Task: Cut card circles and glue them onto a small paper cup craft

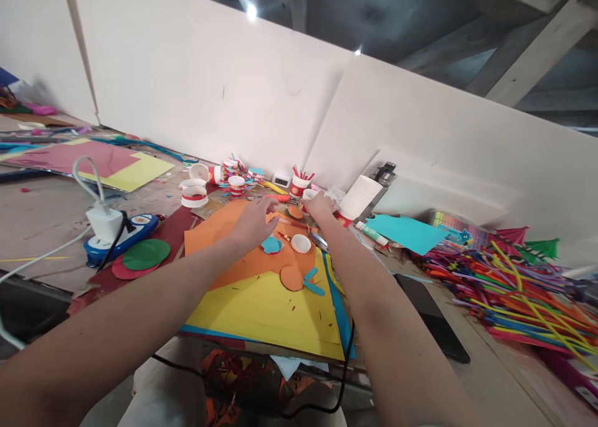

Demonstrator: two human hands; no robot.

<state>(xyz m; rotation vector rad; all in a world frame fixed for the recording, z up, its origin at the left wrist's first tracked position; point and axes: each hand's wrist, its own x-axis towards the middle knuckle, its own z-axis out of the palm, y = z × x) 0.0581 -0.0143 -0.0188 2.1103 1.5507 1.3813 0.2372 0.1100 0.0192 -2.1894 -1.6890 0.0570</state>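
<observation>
The right hand is at a small paper cup near the back of the surface; whether its fingers are closed on the cup I cannot tell. The left hand, fingers apart and seemingly bare, hangs above the orange sheet, where a blue cut piece and white disc lie centrally, probably for easy reach by both hands.
</observation>
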